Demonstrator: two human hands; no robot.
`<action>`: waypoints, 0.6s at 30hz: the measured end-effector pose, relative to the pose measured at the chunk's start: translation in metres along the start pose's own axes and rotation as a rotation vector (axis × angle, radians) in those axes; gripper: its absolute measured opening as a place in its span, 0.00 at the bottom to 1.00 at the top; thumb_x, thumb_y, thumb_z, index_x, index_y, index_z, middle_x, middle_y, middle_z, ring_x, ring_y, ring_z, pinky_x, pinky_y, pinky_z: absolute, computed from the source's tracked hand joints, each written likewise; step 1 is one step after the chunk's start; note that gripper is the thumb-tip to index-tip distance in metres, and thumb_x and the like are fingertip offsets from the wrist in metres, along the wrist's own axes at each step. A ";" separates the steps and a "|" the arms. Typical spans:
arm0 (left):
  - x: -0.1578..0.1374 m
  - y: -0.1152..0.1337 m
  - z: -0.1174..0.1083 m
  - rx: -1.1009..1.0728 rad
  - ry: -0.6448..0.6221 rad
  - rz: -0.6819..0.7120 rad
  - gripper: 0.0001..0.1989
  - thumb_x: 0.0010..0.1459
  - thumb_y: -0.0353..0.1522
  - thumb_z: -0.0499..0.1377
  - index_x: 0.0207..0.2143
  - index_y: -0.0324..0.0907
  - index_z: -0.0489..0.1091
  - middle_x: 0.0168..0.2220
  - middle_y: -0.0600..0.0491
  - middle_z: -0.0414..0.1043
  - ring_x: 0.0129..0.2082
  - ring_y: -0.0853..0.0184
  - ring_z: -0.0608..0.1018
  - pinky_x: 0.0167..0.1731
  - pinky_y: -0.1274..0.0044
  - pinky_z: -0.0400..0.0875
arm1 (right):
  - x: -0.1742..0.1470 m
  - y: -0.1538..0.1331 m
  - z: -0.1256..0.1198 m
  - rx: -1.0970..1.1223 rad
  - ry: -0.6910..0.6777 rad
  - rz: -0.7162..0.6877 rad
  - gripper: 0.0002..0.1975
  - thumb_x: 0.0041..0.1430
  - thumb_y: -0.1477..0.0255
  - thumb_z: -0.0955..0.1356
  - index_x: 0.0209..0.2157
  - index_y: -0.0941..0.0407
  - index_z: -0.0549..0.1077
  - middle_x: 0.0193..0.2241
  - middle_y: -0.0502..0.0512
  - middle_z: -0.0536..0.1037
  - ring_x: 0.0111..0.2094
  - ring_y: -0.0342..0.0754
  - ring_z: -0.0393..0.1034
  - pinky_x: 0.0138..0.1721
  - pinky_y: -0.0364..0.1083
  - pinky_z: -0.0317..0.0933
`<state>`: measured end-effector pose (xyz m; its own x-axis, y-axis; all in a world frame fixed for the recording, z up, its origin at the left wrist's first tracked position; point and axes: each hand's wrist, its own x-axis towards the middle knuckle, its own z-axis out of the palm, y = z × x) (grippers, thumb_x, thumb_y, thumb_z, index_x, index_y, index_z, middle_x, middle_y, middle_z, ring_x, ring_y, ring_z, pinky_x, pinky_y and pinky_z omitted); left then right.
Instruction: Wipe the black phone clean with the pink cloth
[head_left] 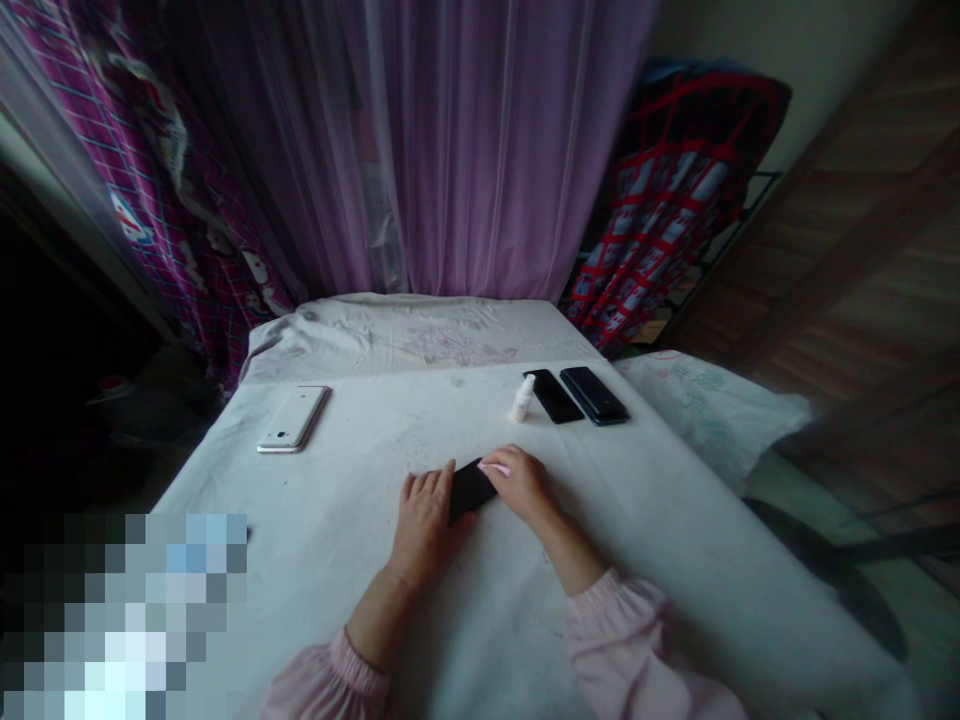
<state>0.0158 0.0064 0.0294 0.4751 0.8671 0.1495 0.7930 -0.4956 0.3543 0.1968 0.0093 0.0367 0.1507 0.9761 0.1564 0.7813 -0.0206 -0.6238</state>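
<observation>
Holding a flat black rectangular phone (470,490), central on the white-clothed surface (360,440).
Clasping it at nine o'clock with the curled left grip (427,512); pinching a thin pink piece (495,467) at two o'clock with the closed right grip (520,484).

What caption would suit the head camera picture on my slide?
Left hand holds a dark phone over the white tablecloth; right hand holds something pink at its edge.

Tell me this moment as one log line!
left hand: holds black phone | right hand: pinches pink thing at phone's far end | nearby: white bottle, white phone
</observation>
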 end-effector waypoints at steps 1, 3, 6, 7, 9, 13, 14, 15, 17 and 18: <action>0.000 0.000 0.000 -0.006 0.002 -0.004 0.34 0.55 0.34 0.62 0.62 0.40 0.56 0.54 0.43 0.70 0.54 0.55 0.71 0.59 0.58 0.54 | -0.001 0.001 0.001 0.012 0.009 0.000 0.05 0.57 0.73 0.69 0.32 0.52 0.79 0.35 0.51 0.78 0.37 0.44 0.73 0.39 0.40 0.64; 0.000 -0.001 0.000 -0.015 0.010 -0.003 0.34 0.54 0.34 0.62 0.62 0.41 0.56 0.54 0.43 0.70 0.54 0.55 0.71 0.59 0.58 0.54 | -0.006 0.004 0.000 0.033 0.012 -0.004 0.05 0.57 0.73 0.68 0.32 0.52 0.79 0.35 0.52 0.78 0.37 0.44 0.74 0.38 0.40 0.65; -0.001 -0.002 0.001 -0.020 0.029 0.008 0.34 0.54 0.34 0.62 0.62 0.41 0.56 0.54 0.43 0.70 0.54 0.55 0.71 0.59 0.58 0.54 | -0.018 0.009 -0.005 0.043 -0.010 -0.004 0.06 0.57 0.72 0.68 0.32 0.51 0.79 0.35 0.52 0.78 0.36 0.45 0.74 0.37 0.41 0.66; -0.001 -0.002 0.002 -0.024 0.033 0.015 0.34 0.54 0.34 0.62 0.62 0.41 0.55 0.54 0.43 0.70 0.54 0.55 0.71 0.59 0.58 0.55 | -0.022 0.011 -0.007 0.044 -0.018 -0.001 0.06 0.57 0.72 0.68 0.32 0.51 0.79 0.35 0.52 0.78 0.35 0.45 0.74 0.37 0.41 0.66; -0.001 -0.004 0.004 -0.042 0.044 0.032 0.35 0.53 0.33 0.62 0.62 0.40 0.55 0.53 0.43 0.70 0.54 0.55 0.71 0.58 0.57 0.55 | -0.028 0.012 -0.010 0.040 -0.020 0.003 0.06 0.57 0.72 0.68 0.32 0.51 0.79 0.34 0.52 0.78 0.35 0.45 0.74 0.37 0.41 0.66; 0.000 -0.006 0.006 -0.082 0.063 0.056 0.35 0.52 0.32 0.62 0.62 0.41 0.55 0.53 0.43 0.71 0.53 0.54 0.71 0.58 0.56 0.56 | -0.025 0.008 -0.012 0.019 -0.031 0.002 0.06 0.56 0.72 0.68 0.31 0.51 0.78 0.34 0.52 0.78 0.35 0.45 0.74 0.36 0.41 0.65; 0.000 -0.007 0.005 -0.090 0.063 0.058 0.35 0.52 0.32 0.62 0.62 0.41 0.55 0.53 0.43 0.71 0.53 0.54 0.71 0.58 0.57 0.56 | -0.022 0.006 -0.011 0.009 -0.034 0.006 0.06 0.56 0.72 0.68 0.31 0.51 0.78 0.34 0.52 0.78 0.35 0.45 0.73 0.35 0.41 0.65; 0.000 -0.007 0.005 -0.097 0.058 0.059 0.36 0.52 0.31 0.63 0.62 0.41 0.55 0.53 0.43 0.71 0.53 0.54 0.71 0.58 0.57 0.56 | -0.018 0.004 -0.010 -0.003 -0.033 0.009 0.06 0.57 0.72 0.68 0.31 0.51 0.78 0.34 0.52 0.78 0.35 0.45 0.73 0.35 0.41 0.64; 0.001 -0.007 0.004 -0.109 0.046 0.057 0.36 0.52 0.31 0.63 0.62 0.41 0.55 0.53 0.43 0.71 0.54 0.54 0.71 0.58 0.57 0.55 | -0.011 0.000 -0.007 -0.032 -0.012 0.014 0.06 0.57 0.72 0.68 0.31 0.51 0.78 0.34 0.52 0.78 0.35 0.46 0.73 0.36 0.42 0.64; 0.001 -0.007 0.004 -0.113 0.041 0.055 0.36 0.52 0.31 0.63 0.62 0.42 0.55 0.54 0.43 0.71 0.54 0.54 0.71 0.58 0.57 0.55 | -0.008 0.000 -0.004 -0.042 0.007 0.011 0.06 0.57 0.71 0.68 0.31 0.51 0.78 0.34 0.52 0.78 0.35 0.46 0.73 0.37 0.42 0.64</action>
<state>0.0120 0.0108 0.0236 0.4986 0.8414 0.2085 0.7173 -0.5356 0.4457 0.1980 0.0008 0.0389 0.1639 0.9742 0.1550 0.8040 -0.0409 -0.5932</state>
